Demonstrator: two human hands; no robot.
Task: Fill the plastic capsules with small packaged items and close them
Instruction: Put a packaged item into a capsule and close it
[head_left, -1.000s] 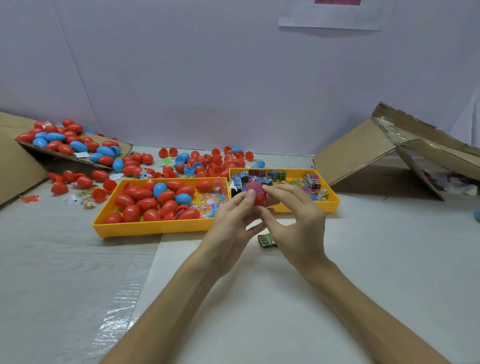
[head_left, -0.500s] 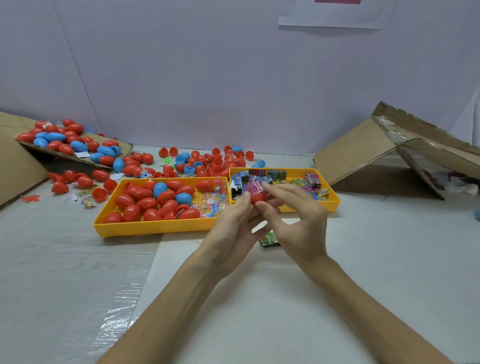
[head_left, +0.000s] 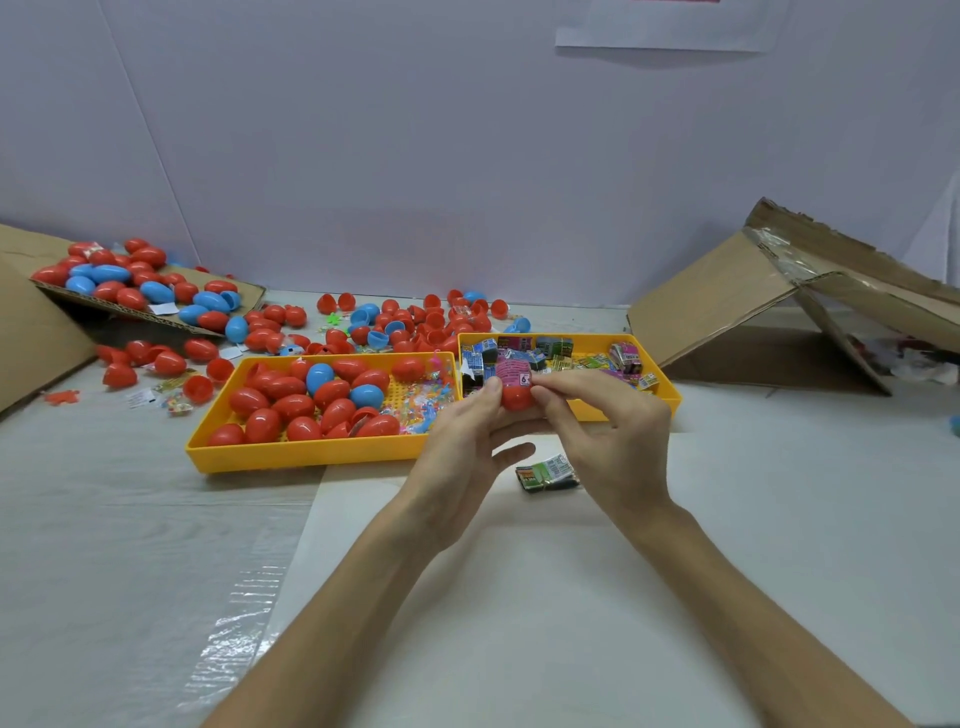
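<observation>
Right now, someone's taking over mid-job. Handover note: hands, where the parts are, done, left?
Left hand: holds the red capsule half from its left side.
Right hand: fingertips press the pink packet into that half; the packet sticks out the top.
Parts: closed capsules sit in the left yellow tray; packaged items in the right yellow tray; one green packet lies on the table under the hands; loose halves lie behind the trays.
Done: packet partly in.
Left: seat it, fit a second half, close, repeat.
</observation>
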